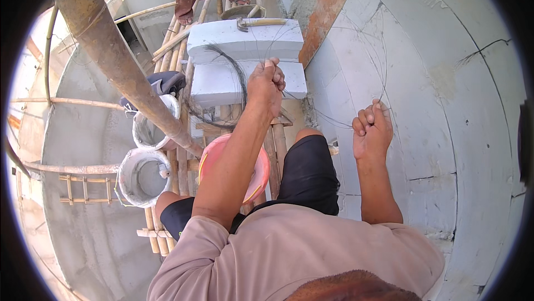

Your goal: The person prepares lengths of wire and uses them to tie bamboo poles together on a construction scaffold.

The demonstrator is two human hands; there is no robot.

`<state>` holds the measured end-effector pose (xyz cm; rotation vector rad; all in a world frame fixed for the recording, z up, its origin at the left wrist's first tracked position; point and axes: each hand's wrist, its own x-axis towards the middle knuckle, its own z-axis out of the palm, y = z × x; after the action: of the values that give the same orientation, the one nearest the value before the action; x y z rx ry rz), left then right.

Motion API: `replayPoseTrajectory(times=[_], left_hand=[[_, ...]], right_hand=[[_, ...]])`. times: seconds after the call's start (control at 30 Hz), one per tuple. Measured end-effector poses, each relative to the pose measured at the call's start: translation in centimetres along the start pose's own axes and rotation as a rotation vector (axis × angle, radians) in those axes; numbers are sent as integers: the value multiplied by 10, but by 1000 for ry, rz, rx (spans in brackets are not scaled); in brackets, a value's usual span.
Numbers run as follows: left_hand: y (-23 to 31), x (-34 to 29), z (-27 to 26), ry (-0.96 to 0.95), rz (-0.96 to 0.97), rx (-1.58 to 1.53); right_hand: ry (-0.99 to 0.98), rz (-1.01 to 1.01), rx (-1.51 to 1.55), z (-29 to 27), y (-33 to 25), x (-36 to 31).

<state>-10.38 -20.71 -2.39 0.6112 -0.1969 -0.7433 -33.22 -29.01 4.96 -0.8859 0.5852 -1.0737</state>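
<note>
Nearest the body, a round pink plastic bucket (262, 170) sits between the knees, partly hidden by the left forearm. Beyond it, the right hand (372, 130) has its fingers curled closed, thumb and forefinger pinching a thin dark metal wire (320, 114); a fine loop rises from that pinch in front of the pale grey block wall (428, 112). Farther out, the left hand (268, 87) is closed too, its fingers gripped on the wire's other part. So the wire lies between both hands, its long axis slanting from the left fingers rightward and back toward the body. A loose bundle of dark wire strands (241, 73) curves just left of the left hand, the nearer one to it, over two white rectangular blocks (214, 85). On the far block rests a wooden-handled hammer (266, 22).
</note>
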Motion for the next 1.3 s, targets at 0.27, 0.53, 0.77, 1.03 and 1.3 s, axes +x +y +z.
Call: replayPoseTrajectory(times=[0.27, 0.53, 0.77, 1.03, 1.3], left_hand=[[60, -5, 10, -113, 241, 5], [42, -62, 13, -237, 169, 418], [13, -78, 14, -273, 224, 687], [1, -91, 5, -293, 188, 707], [-2, -94, 14, -93, 289, 758]], right_hand=[[172, 393, -200, -81, 68, 17], [-224, -405, -1777, 7, 40, 30], [-661, -245, -483, 91, 50, 26], [-573, -16, -401, 88, 49, 24], [-558, -65, -582, 83, 61, 18]])
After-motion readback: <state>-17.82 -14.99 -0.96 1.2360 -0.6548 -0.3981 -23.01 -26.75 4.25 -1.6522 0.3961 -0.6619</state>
